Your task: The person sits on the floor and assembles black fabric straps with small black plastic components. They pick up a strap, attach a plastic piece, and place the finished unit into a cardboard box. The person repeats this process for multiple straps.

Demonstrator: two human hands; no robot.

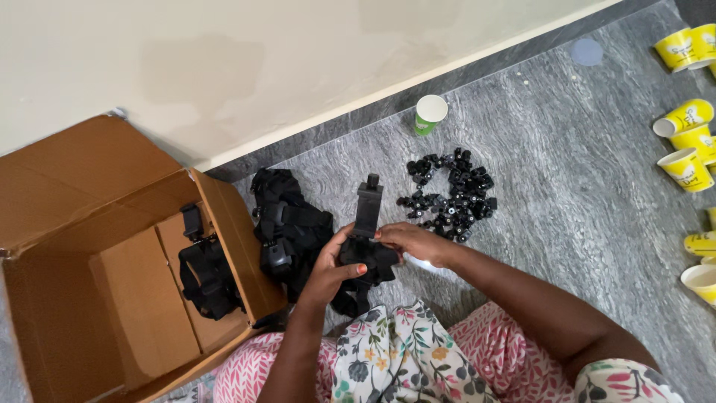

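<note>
Two hands, left hand point(328, 272) and right hand point(414, 240), gripped a black plastic strap mount with upright clamp point(366, 237), beside the open brown cardboard box point(224, 216).

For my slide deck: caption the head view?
Both hands, left hand and right hand, grip a black plastic clamp mount beside an open cardboard box.

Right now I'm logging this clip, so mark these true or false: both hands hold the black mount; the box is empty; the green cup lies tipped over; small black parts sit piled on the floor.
1. Both the left hand and right hand hold the black mount: true.
2. The cardboard box is empty: false, black strap gear lies inside.
3. The green cup lies tipped over: false, it stands upright.
4. Small black parts sit piled on the floor: true.
</note>
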